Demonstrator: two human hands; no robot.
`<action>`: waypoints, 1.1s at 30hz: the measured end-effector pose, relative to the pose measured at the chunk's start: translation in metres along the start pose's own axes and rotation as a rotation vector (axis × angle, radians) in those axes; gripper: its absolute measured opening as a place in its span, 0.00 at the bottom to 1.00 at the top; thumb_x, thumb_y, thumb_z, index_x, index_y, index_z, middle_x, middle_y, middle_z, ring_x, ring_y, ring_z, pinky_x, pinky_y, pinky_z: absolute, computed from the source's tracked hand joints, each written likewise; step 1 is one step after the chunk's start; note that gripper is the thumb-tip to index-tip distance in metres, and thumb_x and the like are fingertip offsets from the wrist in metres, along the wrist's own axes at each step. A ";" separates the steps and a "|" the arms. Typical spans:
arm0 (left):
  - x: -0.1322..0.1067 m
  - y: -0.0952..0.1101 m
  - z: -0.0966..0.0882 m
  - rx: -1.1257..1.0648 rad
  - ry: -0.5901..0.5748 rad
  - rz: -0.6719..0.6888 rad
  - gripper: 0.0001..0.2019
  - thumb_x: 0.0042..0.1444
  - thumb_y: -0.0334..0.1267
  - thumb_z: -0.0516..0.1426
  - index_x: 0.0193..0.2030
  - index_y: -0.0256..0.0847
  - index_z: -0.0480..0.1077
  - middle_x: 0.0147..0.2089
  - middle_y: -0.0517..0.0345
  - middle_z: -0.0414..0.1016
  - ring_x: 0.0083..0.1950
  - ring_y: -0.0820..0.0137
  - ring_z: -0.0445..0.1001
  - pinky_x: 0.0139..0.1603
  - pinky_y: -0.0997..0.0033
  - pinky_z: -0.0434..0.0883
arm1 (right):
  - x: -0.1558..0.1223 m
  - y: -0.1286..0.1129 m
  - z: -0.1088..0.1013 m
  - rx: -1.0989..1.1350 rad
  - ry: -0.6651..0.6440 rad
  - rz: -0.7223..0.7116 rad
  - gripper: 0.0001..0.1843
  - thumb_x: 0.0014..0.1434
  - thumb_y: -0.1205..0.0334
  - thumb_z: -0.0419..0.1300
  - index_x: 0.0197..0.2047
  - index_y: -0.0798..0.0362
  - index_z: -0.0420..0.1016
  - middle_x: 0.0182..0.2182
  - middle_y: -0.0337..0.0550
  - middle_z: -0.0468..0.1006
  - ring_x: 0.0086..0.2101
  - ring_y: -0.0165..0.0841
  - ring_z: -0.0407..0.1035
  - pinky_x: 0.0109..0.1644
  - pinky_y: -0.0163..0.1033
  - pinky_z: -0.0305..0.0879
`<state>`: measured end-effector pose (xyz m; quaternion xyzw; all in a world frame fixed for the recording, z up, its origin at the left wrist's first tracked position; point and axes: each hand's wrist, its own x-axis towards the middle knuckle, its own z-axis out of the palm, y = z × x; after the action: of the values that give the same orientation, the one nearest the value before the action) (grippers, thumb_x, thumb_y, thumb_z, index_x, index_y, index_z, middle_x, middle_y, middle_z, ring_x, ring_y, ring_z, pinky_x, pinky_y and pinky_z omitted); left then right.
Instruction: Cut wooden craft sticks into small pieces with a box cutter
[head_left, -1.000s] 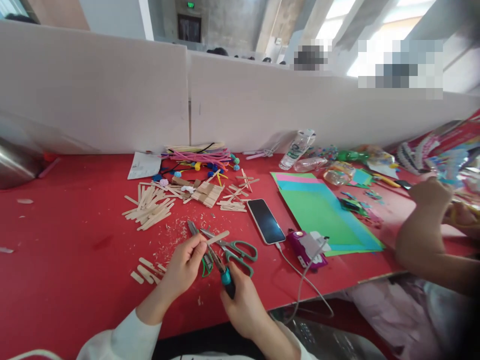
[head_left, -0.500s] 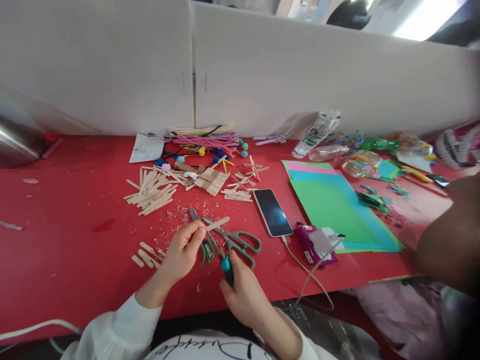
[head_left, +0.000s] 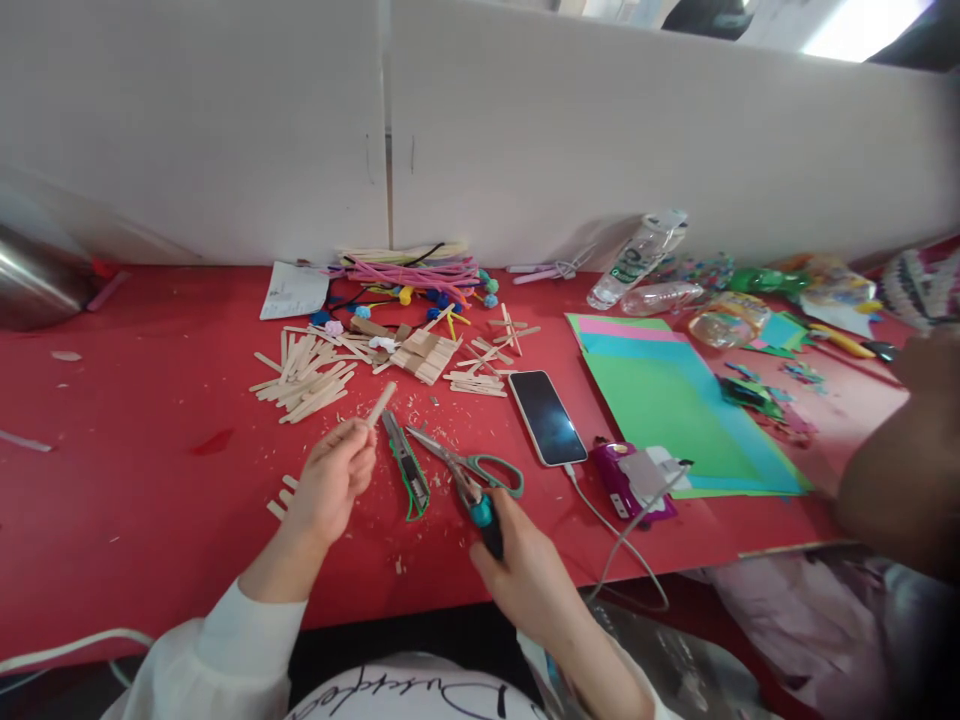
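My left hand [head_left: 335, 482] pinches a wooden craft stick [head_left: 382, 402], which points up and away to the right. In my right hand [head_left: 525, 565] are pliers [head_left: 484, 515] with teal-and-black handles, their metal jaws pointing away over the scissors. Those grey-handled scissors [head_left: 491, 470] lie on the red table. A green utility knife [head_left: 406, 468] rests between my two hands. Short cut stick pieces [head_left: 285, 492] lie beside my left wrist, partly hidden by it. Wood chips are scattered around the knife.
Behind the tools lie a pile of craft sticks [head_left: 307, 375], a bundled stack [head_left: 424, 355] and pipe cleaners [head_left: 412, 272]. To the right are a phone [head_left: 547, 418] on a cable, a purple power bank [head_left: 619, 475] and coloured paper [head_left: 660, 390]. Another person's arm [head_left: 900, 480] is at far right.
My left hand has moved left with the craft stick, away from the pliers, and the stick now points more upward. My right hand has shifted slightly right with the pliers, uncovering the knife.
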<state>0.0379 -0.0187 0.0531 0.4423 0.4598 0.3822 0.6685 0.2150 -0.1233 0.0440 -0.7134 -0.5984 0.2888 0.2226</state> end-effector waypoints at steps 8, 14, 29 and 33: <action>-0.023 -0.001 0.005 -0.139 -0.261 -0.348 0.07 0.47 0.41 0.52 0.24 0.40 0.60 0.16 0.73 0.42 0.16 0.80 0.36 0.14 0.81 0.41 | 0.064 0.033 -0.002 0.031 0.366 0.040 0.20 0.48 0.64 0.53 0.46 0.57 0.65 0.42 0.55 0.70 0.47 0.49 0.62 0.51 0.58 0.55; -0.034 -0.011 0.000 -0.095 -0.259 -0.412 0.09 0.47 0.43 0.52 0.27 0.40 0.62 0.15 0.73 0.45 0.15 0.81 0.37 0.14 0.81 0.40 | 0.045 0.002 0.004 0.335 0.193 -0.122 0.18 0.59 0.51 0.50 0.47 0.53 0.68 0.38 0.47 0.73 0.41 0.38 0.67 0.46 0.44 0.64; -0.050 -0.041 -0.024 1.002 0.084 0.437 0.08 0.59 0.38 0.48 0.33 0.43 0.66 0.29 0.59 0.75 0.30 0.69 0.73 0.30 0.72 0.67 | 0.045 -0.021 0.051 0.341 0.092 -0.084 0.18 0.65 0.54 0.43 0.42 0.56 0.68 0.30 0.44 0.75 0.30 0.32 0.71 0.35 0.36 0.67; -0.037 -0.040 -0.036 1.081 0.170 0.491 0.10 0.60 0.39 0.49 0.32 0.42 0.69 0.32 0.56 0.75 0.35 0.66 0.71 0.37 0.69 0.66 | 0.057 -0.022 0.054 0.057 0.120 -0.057 0.17 0.59 0.56 0.55 0.47 0.57 0.68 0.42 0.55 0.73 0.42 0.43 0.69 0.43 0.43 0.64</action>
<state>-0.0025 -0.0565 0.0189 0.7809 0.5252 0.2713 0.2019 0.1693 -0.0645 0.0107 -0.7054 -0.5957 0.2559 0.2864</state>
